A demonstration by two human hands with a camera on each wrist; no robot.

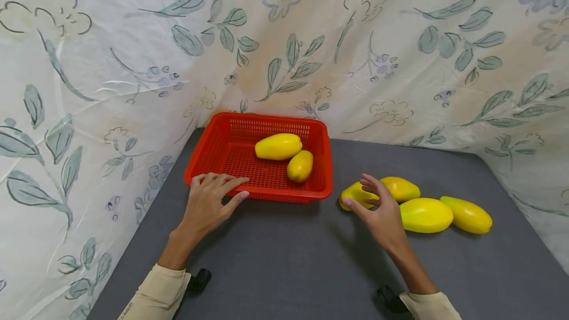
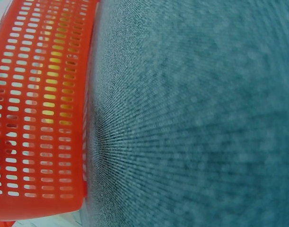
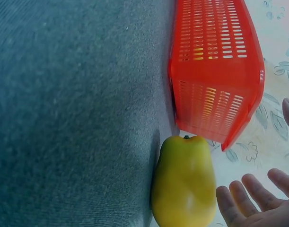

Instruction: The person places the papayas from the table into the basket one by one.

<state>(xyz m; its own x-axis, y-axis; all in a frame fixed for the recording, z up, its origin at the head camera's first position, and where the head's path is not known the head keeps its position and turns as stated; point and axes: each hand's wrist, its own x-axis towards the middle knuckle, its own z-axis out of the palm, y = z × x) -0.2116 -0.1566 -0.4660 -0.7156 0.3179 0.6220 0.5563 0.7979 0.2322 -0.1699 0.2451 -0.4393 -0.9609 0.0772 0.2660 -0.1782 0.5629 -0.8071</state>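
My left hand (image 1: 211,205) rests on the near left rim of a red plastic basket (image 1: 284,194), fingers loosely extended over the edge. Inside the basket lie two yellow papayas, a longer papaya (image 1: 278,146) and a shorter papaya (image 1: 300,166). To the right, my right hand (image 1: 381,214) hovers with fingers spread, over the leftmost papaya (image 1: 351,195) on the table. In the right wrist view the fingers stand apart beside this greenish-yellow papaya (image 3: 184,184), holding nothing. The left wrist view shows the basket's slotted side (image 2: 45,113) but no fingers.
Beyond my right hand several more papayas lie close together: one behind (image 1: 401,189), a bright one (image 1: 426,215) and one at the far right (image 1: 467,215). A dark grey table (image 1: 284,260) carries everything. Floral cloth (image 1: 284,53) hangs behind and along the left side.
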